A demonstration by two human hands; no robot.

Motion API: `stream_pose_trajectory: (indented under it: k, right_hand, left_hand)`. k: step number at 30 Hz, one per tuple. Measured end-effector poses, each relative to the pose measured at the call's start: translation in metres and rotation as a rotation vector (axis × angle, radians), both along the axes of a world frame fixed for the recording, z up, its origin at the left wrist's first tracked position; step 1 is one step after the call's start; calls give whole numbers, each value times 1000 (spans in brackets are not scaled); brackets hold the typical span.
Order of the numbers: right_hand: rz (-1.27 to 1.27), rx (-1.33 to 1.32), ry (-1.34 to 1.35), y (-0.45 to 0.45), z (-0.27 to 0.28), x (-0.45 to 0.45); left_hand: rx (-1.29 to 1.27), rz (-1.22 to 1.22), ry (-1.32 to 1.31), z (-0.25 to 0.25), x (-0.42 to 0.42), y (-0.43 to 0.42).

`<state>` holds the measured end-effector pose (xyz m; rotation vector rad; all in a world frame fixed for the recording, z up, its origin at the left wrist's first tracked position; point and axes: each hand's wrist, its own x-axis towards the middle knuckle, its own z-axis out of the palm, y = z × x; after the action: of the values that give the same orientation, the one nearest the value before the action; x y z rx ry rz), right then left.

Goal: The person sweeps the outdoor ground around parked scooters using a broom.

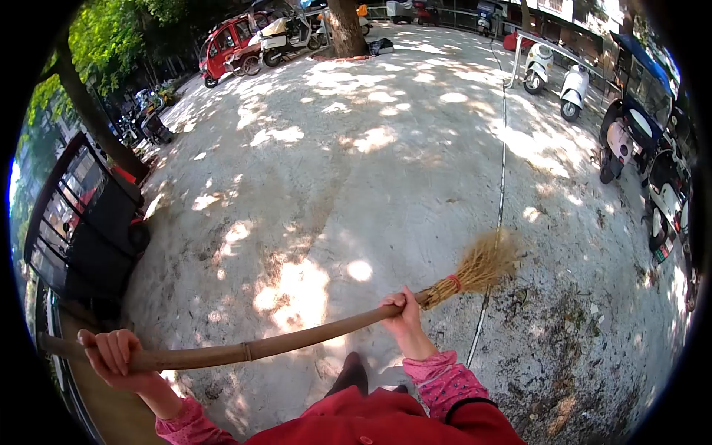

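Head view: gripping the broom [297, 340] with fingers of left hand [117, 359] and right hand [404, 313] wrapped closed, well apart, ideally angling bristles [483, 265] low against the ground [408, 193].

At the far side, a red three-wheeler [227, 49] stands near parked scooters [289, 37] and a tree [345, 28], with a dark bag [381, 47] lying just beside the trunk's foot. On the left, a slanting tree [90, 111] rises behind a dark cart [87, 230] with a windowed upper part, and more bikes [150, 120] stand beyond it. To the right, two pale scooters [574, 90] stand by a white rail [516, 59], while nearer vehicles crowd the edge, one under a blue canopy [642, 56].
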<state>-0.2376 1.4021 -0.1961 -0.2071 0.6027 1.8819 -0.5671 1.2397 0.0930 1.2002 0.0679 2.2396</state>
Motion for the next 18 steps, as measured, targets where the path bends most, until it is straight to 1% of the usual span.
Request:
stream_pose_trajectory:
  k: [1,2,3,4,5,6,7,8,9,10,11,12,13,14,15,16,17,18]
  right_hand:
    - [29,17,42,20,7,-7]
    - [61,29,83,38,9,-15]
    - [92,32,78,54,1,-17]
    - [74,15,100,70,-17,-12]
    - [58,-12,122,78,-37,-6]
    - [5,7,-47,71,-57,1]
    - [-49,-37,135,58,-97,18]
    - [-46,-104,-133,33,-114,30]
    - [-54,-149,-356,1,-126,45]
    - [-96,-281,-330,-22,-127,61]
    - [-93,-381,-269,-36,-137,82]
    - [-77,-504,-213,-48,-201,129]
    - [-141,-422,-365,-60,-258,166]
    - [-212,-352,-515,-70,-310,200]
    - [-231,-474,-555,-70,-273,195]
    - [-238,-553,-539,-64,-238,183]
    - [-238,-606,-517,-50,-196,163]
    - [-238,-625,-501,-32,-168,147]
  left_hand:
    - [117,34,80,13,6,2]
    - [127,66,80,17,15,12]
    - [199,64,217,18,29,25]
    - [260,63,355,18,41,39]
    - [279,36,404,8,45,60]
    - [226,-34,411,-7,48,81]
    - [192,-100,420,-24,47,106]
    - [109,-196,388,-46,40,130]
    - [71,-220,347,-70,36,152]
    - [-14,-240,266,-94,37,168]
    - [-149,-323,146,-123,36,179]
    - [-379,-332,34,-143,39,185]
    - [-678,-298,-27,-159,41,189]
    - [-855,-229,-95,-163,43,200]
    - [-932,-226,-241,-175,38,208]
    - [-1007,-227,-382,-188,32,216]
    - [-1015,-190,-445,-200,23,221]
    - [-1024,-154,-507,-203,16,223]
